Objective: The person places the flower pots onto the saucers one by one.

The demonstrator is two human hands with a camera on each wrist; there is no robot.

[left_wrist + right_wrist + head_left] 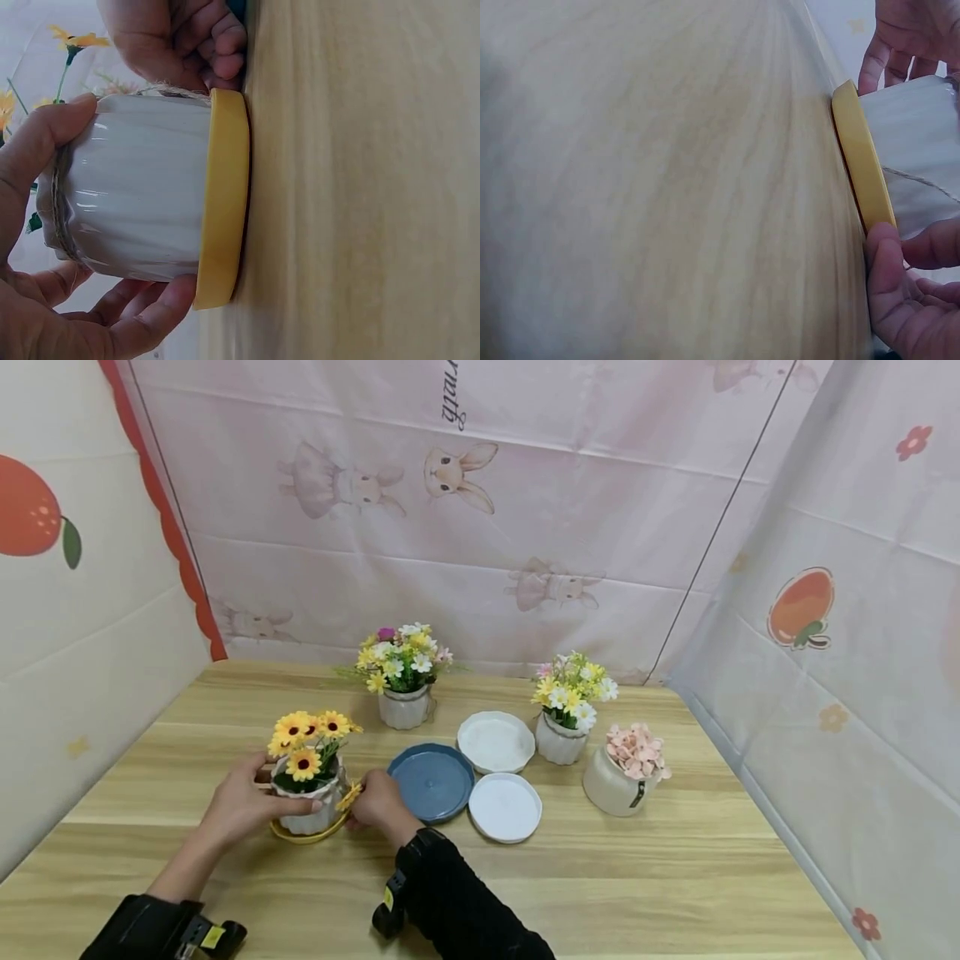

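Observation:
A whitish-grey flower pot [313, 817] of yellow artificial sunflowers [303, 763] stands in a yellow saucer [227, 199] on the table. Twine is tied round its neck. My left hand [242, 802] grips the pot from the left, thumb across the near side and fingers round the far side. At the saucer's right edge, my right hand [381, 806] has its fingers curled, pinching the rim [866, 161] close to the pot wall. One sunflower [349, 795] droops beside that hand.
Right of my right hand lie a blue saucer [431, 783], a scalloped white saucer [496, 742] and a smaller white saucer [506, 808]. Behind stand two pots of mixed flowers [405, 706] [561, 739]. A cream pot of pink flowers [621, 783] stands at right. Printed cloth walls enclose the table.

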